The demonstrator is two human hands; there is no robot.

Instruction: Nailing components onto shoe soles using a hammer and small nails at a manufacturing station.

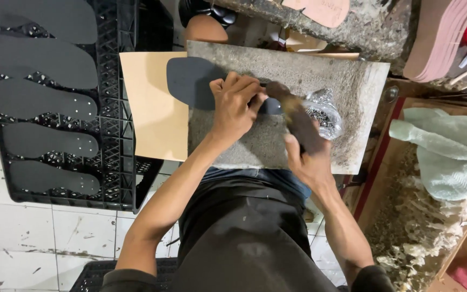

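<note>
A single head-worn camera looks steeply down, almost straight over the person's lap, from close range. Both forearms enter from the near edge and reach away toward a grey stone slab (298, 81) at the centre. The view faces forward, taking in a black crate (114, 135) at the left and a wooden box (401, 162) at the right.

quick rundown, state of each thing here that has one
left hand: fingers pinched, pressing on the dark grey shoe sole
right hand: gripping the brown wooden tool handle
dark grey shoe sole: flat on the grey stone slab, partly overhanging
clear plastic bag: open, crumpled
</note>
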